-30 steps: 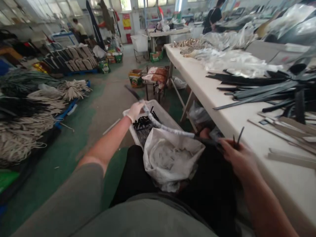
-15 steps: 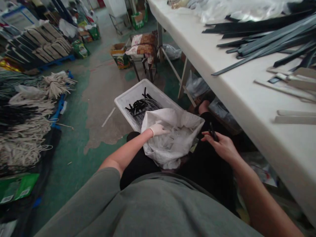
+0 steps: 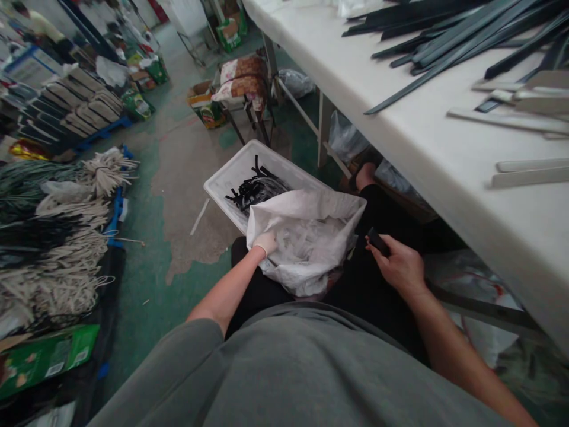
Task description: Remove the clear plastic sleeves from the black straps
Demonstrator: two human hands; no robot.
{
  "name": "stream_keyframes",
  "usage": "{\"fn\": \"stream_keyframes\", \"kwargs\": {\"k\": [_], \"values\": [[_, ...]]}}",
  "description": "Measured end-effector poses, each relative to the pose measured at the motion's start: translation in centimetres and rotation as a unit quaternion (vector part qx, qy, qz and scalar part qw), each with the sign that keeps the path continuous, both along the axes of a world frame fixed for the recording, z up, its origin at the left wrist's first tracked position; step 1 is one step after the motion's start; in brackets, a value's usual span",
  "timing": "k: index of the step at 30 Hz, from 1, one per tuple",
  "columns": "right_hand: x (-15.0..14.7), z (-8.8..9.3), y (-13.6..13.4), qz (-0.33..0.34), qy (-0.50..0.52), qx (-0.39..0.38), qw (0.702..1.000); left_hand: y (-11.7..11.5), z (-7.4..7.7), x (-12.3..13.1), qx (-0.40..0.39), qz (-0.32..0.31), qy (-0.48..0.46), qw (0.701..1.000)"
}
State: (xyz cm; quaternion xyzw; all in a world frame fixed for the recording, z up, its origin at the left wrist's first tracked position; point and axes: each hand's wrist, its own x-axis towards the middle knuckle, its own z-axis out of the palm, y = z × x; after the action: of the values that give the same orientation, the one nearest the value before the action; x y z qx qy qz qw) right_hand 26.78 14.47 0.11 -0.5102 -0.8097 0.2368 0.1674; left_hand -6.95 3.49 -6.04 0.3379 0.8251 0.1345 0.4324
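My left hand (image 3: 265,242), in a pale glove, is closed at the left edge of a white woven sack (image 3: 306,204) and seems to pinch its side. The sack lies open across my lap, with crumpled clear plastic (image 3: 306,237) inside. To the right of the sack, above my thigh, my right hand (image 3: 402,264) is closed around a small black tool (image 3: 379,242); its kind is not clear. Just beyond the sack, a white plastic tub (image 3: 222,172) holds black strips (image 3: 255,190), and the sack overlaps its near end.
A white table (image 3: 400,136) runs along my right, bearing dark strips (image 3: 444,53) and beige strips (image 3: 507,121). A stool with a patterned cushion (image 3: 242,77) stands ahead. Bundled cords (image 3: 48,267) lie at left. Farther back, a person (image 3: 42,29) bends over.
My left hand has drawn back left from inside the sack and closed at its edge, which has shifted left. My right hand has turned slightly with the black tool. The view has shifted somewhat.
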Motion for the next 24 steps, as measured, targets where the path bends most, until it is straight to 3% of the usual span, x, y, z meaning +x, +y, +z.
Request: {"fn": "stream_keyframes", "kwargs": {"k": [4, 8, 10, 13, 16, 20, 24], "values": [[0.0, 0.3, 0.4, -0.017, 0.01, -0.03, 0.999, -1.0, 3.1, 0.7, 0.085, 0.024, -0.109, 0.99], [-1.6, 2.1, 1.0, 0.007, 0.089, -0.165, 0.982, -2.4, 8.1, 2.4, 0.231, 0.098, -0.31, 0.917], [-3.3, 3.6, 0.4, 0.056, 0.149, -0.285, 0.945, -3.1, 10.4, 3.6, 0.259, 0.107, -0.364, 0.888], [-6.7, 5.5, -1.6, 0.122, 0.201, -0.433, 0.87, -3.8, 12.6, 5.9, 0.263, 0.097, -0.385, 0.879], [-10.1, 6.4, -3.6, 0.121, 0.24, -0.469, 0.841, -4.4, 13.4, 8.2, 0.261, 0.074, -0.389, 0.88], [-12.7, 6.6, -4.5, 0.073, 0.274, -0.403, 0.87, -5.5, 13.3, 9.7, 0.276, 0.089, -0.386, 0.876], [-12.8, 7.1, -4.3, 0.092, 0.274, -0.347, 0.892, -7.2, 12.7, 9.8, 0.253, 0.125, -0.408, 0.868]]}}
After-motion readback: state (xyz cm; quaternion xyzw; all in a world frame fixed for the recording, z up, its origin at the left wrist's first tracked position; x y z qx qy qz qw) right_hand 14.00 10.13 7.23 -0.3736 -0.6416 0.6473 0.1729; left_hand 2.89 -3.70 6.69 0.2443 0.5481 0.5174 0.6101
